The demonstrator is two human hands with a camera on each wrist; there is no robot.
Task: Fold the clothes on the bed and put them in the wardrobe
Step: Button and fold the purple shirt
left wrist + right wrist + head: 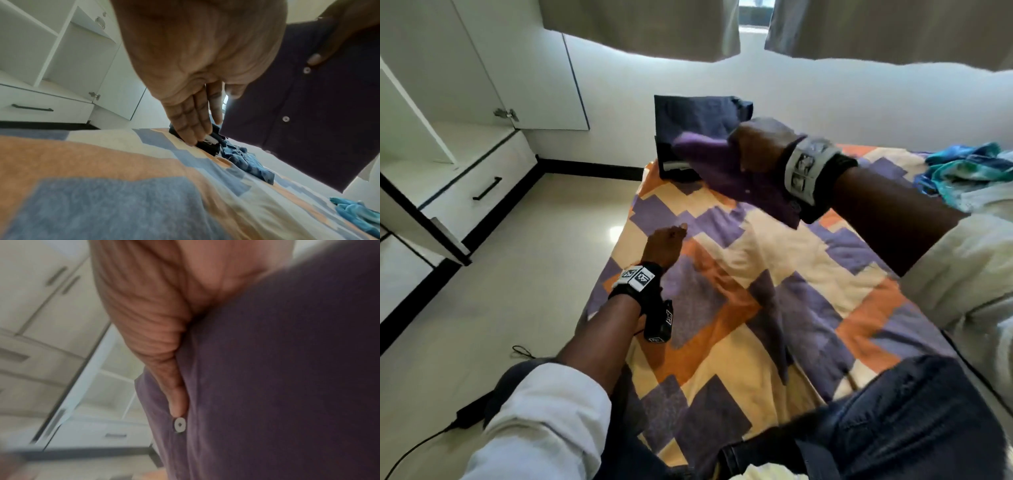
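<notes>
My right hand [763, 144] pinches the folded purple shirt [743, 178] in the air above the bed [774, 274], left hand [664, 245] flat and empty; I fear one-handed carrying could let the folds fall open.

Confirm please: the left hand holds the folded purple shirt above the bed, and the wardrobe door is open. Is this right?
Not quite. The right hand, not the left, holds the folded purple shirt above the bed, as the head view shows. The left hand is open and holds nothing. The wardrobe door is indeed open.
</notes>
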